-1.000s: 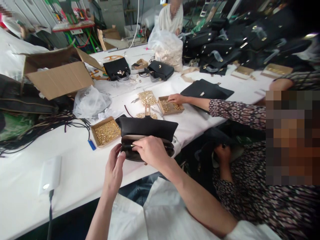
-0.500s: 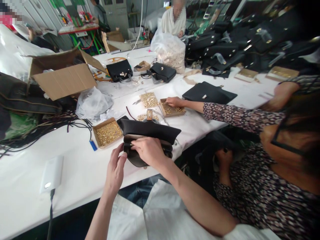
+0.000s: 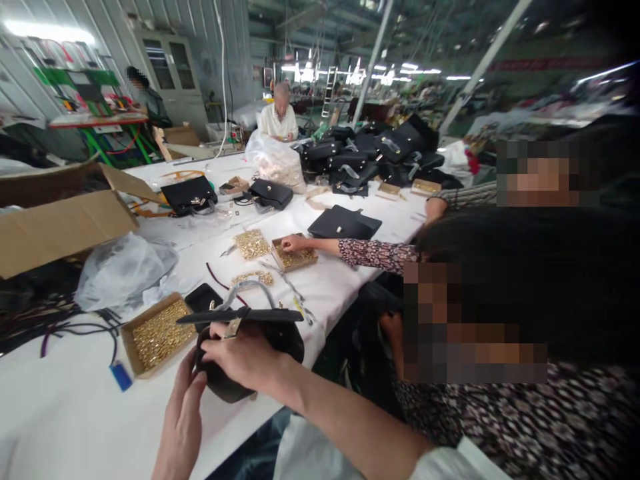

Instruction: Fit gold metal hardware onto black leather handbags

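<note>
A small black handbag with a flap, a gold-coloured clasp and a plastic-wrapped handle stands at the table's front edge. My right hand reaches across under the flap, its curled fingers gripping the bag at its opening; the fingertips are partly hidden. At the bag's left side, my left hand holds the edge between thumb and fingers. Left of the bag is a cardboard tray of small gold-coloured metal pieces.
Beside me on the right, a co-worker's hand is in another tray of gold pieces. A loose pile of gold pieces lies nearby. Black bags are heaped farther back. A large carton and clear plastic bag occupy the left.
The view has tilted up and shifted right. The bag's flap has come down over my right hand, with the clasp now on the near side. Both hands stay at the bag.
</note>
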A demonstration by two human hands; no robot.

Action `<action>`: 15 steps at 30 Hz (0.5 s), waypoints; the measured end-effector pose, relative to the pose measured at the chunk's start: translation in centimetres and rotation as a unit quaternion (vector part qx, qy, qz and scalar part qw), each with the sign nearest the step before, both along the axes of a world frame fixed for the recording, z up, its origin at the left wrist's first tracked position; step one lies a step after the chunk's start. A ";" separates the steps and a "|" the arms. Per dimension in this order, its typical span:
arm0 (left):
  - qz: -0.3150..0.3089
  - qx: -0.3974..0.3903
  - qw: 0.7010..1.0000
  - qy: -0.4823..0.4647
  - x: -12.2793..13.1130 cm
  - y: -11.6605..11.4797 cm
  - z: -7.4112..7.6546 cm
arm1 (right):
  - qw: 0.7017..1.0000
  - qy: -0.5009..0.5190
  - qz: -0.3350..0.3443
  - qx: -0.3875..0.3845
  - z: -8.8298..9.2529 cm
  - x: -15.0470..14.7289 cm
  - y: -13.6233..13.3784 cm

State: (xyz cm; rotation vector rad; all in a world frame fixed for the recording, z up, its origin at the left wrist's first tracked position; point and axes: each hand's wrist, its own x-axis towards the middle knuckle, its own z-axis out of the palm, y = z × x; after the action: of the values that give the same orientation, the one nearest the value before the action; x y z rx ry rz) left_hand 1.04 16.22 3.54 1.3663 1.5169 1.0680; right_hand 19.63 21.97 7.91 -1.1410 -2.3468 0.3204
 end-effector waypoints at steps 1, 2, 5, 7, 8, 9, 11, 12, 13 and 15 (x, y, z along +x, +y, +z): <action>0.003 -0.001 1.000 -0.006 0.6 0.0 0.2 | 1.000 0.003 -0.004 0.003 -0.1 0.0 0.0; 0.011 -0.003 1.000 -0.009 1.2 0.0 0.4 | 1.000 0.011 -0.011 0.004 -0.2 0.1 -0.1; 0.028 0.004 1.000 -0.005 2.6 0.2 1.2 | 0.999 0.040 -0.025 0.010 -0.5 0.5 -0.1; 0.014 0.027 1.000 0.000 2.9 0.5 1.6 | 0.999 0.033 -0.018 0.022 -0.5 0.4 -0.1; 0.005 0.039 0.999 0.004 3.0 0.6 1.8 | 0.999 0.025 -0.013 0.027 -0.3 0.1 -0.1; -0.001 0.049 0.999 0.012 2.9 0.7 2.0 | 0.999 0.016 -0.008 0.028 0.0 -0.5 -0.1; -0.004 0.062 0.997 0.043 2.9 0.7 2.4 | 1.000 0.009 -0.005 0.016 0.6 -2.1 -0.1; -0.004 0.067 0.996 0.066 3.0 0.7 2.7 | 1.000 0.011 -0.008 0.003 1.0 -2.8 0.0; -0.005 0.071 0.994 0.088 3.2 0.6 2.9 | 1.000 0.012 -0.013 -0.010 1.3 -3.1 0.2; -0.021 0.083 0.989 0.117 4.2 0.3 3.5 | 0.999 0.010 -0.041 -0.035 1.8 -1.6 0.7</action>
State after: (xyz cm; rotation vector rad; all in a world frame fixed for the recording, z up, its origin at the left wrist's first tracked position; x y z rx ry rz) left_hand 5.28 16.54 7.01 1.6808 1.5861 1.0548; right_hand 18.02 22.72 9.75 -1.2573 -2.2807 0.3850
